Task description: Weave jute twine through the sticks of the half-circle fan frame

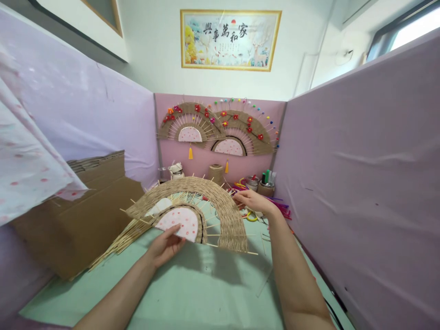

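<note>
My left hand [165,245] pinches the near flat base of the woven fan [202,204], held up over the green table [206,293]; my right hand [252,200] grips its far right rim, the arch spanning left to right between them

The left hand [166,245] slips its fingertips under the woven fan [202,206], so they are out of sight, and whether they pinch the fan's pink paper centre cannot be told. The right hand [252,200] sits at the fan's far rim, its grip hidden behind the weave. Behind the fan, the cups of pens [264,184] are too small to sort out. Both forearms run off the bottom edge.
</note>
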`<move>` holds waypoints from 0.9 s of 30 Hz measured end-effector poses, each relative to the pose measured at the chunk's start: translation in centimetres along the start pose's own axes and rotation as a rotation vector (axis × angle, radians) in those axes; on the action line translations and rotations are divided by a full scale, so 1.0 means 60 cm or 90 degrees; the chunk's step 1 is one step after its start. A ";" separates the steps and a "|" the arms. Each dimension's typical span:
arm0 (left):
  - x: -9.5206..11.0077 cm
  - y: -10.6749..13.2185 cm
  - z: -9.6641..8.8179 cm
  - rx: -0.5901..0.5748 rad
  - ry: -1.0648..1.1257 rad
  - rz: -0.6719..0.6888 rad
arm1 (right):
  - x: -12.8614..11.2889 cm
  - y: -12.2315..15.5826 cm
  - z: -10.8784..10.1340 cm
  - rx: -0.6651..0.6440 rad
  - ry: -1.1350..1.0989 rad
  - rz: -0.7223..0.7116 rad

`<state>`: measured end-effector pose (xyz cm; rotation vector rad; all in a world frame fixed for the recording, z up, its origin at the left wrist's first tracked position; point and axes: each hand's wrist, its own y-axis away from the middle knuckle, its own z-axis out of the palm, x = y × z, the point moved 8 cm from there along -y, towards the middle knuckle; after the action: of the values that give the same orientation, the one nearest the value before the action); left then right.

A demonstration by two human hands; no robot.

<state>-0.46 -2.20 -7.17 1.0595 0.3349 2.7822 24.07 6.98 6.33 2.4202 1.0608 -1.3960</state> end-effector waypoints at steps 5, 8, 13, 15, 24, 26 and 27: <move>-0.021 0.017 -0.005 0.037 0.033 -0.064 | 0.041 -0.012 0.037 -0.090 0.153 0.057; -0.038 0.025 -0.019 0.077 0.038 -0.098 | 0.071 -0.026 0.069 -0.162 0.271 0.088; -0.052 0.031 -0.032 0.124 0.039 -0.087 | 0.109 -0.038 0.104 -0.208 0.366 0.160; -0.051 0.042 -0.031 0.133 0.029 -0.072 | 0.116 -0.041 0.107 -0.206 0.407 0.174; -0.050 0.149 -0.005 -0.012 -0.322 -0.243 | 0.094 -0.042 0.075 -0.150 0.456 0.140; -0.042 0.139 0.027 -0.051 -0.405 -0.201 | 0.078 -0.049 0.051 -0.085 0.435 0.102; -0.037 0.124 0.050 -0.070 -0.424 -0.164 | 0.071 -0.056 0.037 -0.050 0.424 0.091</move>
<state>2.78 -9.42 -4.52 1.6795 0.2058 2.0479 21.70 10.59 2.34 2.8987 0.9908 -0.4833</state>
